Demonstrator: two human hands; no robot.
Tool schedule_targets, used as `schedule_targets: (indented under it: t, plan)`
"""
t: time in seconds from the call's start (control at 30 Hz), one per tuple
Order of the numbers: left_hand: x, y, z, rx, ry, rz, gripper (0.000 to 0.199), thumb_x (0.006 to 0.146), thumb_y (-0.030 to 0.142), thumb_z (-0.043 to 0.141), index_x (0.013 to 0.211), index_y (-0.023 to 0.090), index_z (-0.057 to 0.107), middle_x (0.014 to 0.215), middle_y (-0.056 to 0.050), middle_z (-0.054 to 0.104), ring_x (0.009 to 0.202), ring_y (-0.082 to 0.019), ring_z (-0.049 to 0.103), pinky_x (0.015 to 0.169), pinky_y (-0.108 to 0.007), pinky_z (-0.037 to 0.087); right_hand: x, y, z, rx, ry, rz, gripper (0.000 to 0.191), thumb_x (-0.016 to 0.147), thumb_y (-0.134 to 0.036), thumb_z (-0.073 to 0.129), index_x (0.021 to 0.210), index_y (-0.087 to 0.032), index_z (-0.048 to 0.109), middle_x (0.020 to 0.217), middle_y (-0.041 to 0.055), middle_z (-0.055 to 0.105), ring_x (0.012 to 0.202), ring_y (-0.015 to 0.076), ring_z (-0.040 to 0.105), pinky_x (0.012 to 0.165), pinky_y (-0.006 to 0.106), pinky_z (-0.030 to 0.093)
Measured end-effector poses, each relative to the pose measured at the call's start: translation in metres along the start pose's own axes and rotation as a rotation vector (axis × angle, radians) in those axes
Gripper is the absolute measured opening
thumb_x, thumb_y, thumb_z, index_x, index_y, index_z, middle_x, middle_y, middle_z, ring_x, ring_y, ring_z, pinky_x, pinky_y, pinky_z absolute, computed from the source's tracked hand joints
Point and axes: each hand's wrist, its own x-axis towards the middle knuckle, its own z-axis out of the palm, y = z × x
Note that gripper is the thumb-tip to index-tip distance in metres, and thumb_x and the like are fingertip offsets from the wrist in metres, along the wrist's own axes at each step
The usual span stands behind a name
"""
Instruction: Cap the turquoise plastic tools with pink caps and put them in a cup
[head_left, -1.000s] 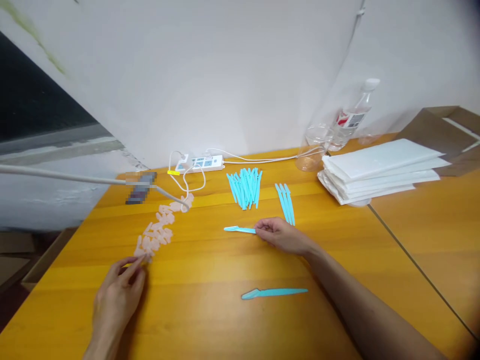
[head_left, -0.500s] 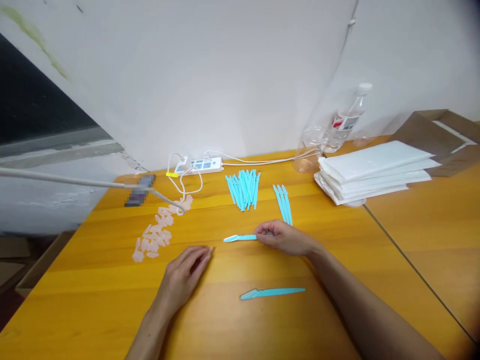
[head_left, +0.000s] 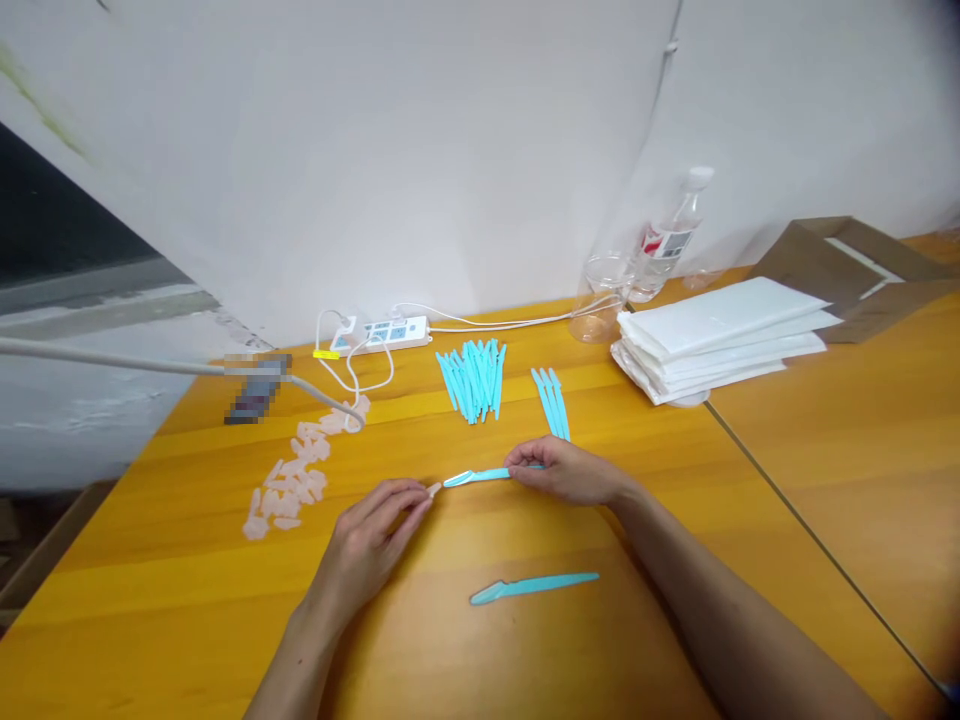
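Between the thumb and fingers of my right hand is the handle of a light-blue eyebrow razor, its blade end pointing left. My left hand pinches a small pale translucent blade cap just off the razor's tip, with a slight gap between them. Nearer me, a second blue razor lies flat on the table. Behind my right hand, a few razors lie side by side, and a larger pile of blue razors is left of them. Loose pale caps are scattered beyond my left hand.
A white power strip with cables sits against the wall. A white cable crosses over a blurred dark object at left. At right stand a clear jar, a plastic bottle, stacked white packets and a cardboard box.
My left hand has brought the cap closer to the razor's tip, and the gap has narrowed. My right hand still holds the razor. The whole view has shifted slightly.
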Motion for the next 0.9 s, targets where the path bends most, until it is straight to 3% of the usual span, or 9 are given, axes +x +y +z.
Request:
schedule_targets:
  t: [0.37,0.43,0.5,0.57,0.63,0.73,0.9]
  plan:
    - [0.018,0.013,0.018,-0.107,-0.059,0.061,0.019,0.09,0.013,0.061,0.106,0.023,0.066,0.102,-0.006,0.07,0.094,-0.015,0.068,0.083,-0.027,0.056,-0.004,-0.006,0.002,0.03,-0.107,-0.073,0.037,0.087,-0.049,0.057,0.088,-0.014,0.069,0.068,-0.0028,0.055,0.059,0.0094,0.041,0.054,0.022,0.032]
    - [0.024,0.015,0.018,-0.075,0.007,0.025,0.027,0.089,0.017,0.064,0.115,0.023,0.063,0.108,-0.007,0.07,0.1,-0.017,0.067,0.09,-0.031,0.055,-0.006,-0.005,-0.008,0.017,0.071,-0.1,0.036,0.084,-0.049,0.06,0.085,-0.014,0.071,0.075,0.0002,0.062,0.066,0.0121,0.05,0.06,0.023,0.038]
    - [0.027,0.014,0.015,-0.032,0.115,-0.059,0.04,0.087,0.023,0.068,0.125,0.024,0.058,0.117,-0.009,0.067,0.105,-0.02,0.065,0.094,-0.037,0.054,-0.009,0.002,-0.024,0.028,0.432,-0.076,0.036,0.081,-0.048,0.063,0.085,-0.014,0.074,0.083,0.0041,0.068,0.078,0.0172,0.059,0.069,0.026,0.044]
    - [0.027,0.01,0.01,-0.002,0.203,-0.137,0.044,0.086,0.028,0.069,0.128,0.024,0.057,0.118,-0.01,0.066,0.104,-0.021,0.065,0.092,-0.039,0.055,-0.011,0.013,-0.042,0.036,0.797,0.035,0.04,0.08,-0.049,0.062,0.091,-0.012,0.075,0.087,0.0076,0.072,0.082,0.0218,0.063,0.072,0.028,0.046]
    - [0.024,0.004,0.005,0.011,0.247,-0.17,0.038,0.087,0.029,0.067,0.124,0.023,0.059,0.113,-0.009,0.067,0.099,-0.02,0.066,0.089,-0.038,0.056,-0.012,0.025,-0.056,-0.012,0.995,0.169,0.044,0.079,-0.048,0.061,0.095,-0.01,0.076,0.088,0.0101,0.074,0.08,0.0243,0.066,0.069,0.03,0.047]
    - [0.015,-0.007,-0.003,0.039,0.257,-0.18,0.031,0.087,0.027,0.066,0.118,0.022,0.063,0.106,-0.007,0.069,0.095,-0.019,0.066,0.089,-0.035,0.055,-0.012,0.036,-0.063,-0.175,0.98,0.293,0.043,0.08,-0.047,0.059,0.095,-0.011,0.076,0.086,0.0103,0.075,0.079,0.0252,0.068,0.066,0.029,0.046]
    - [-0.013,-0.028,-0.026,0.141,0.304,-0.293,0.024,0.086,0.034,0.066,0.107,0.022,0.068,0.1,-0.005,0.071,0.09,-0.019,0.066,0.089,-0.036,0.054,-0.008,0.031,-0.055,-0.438,0.877,0.377,0.04,0.082,-0.049,0.055,0.093,-0.017,0.077,0.084,0.0089,0.075,0.08,0.0247,0.068,0.067,0.03,0.042]
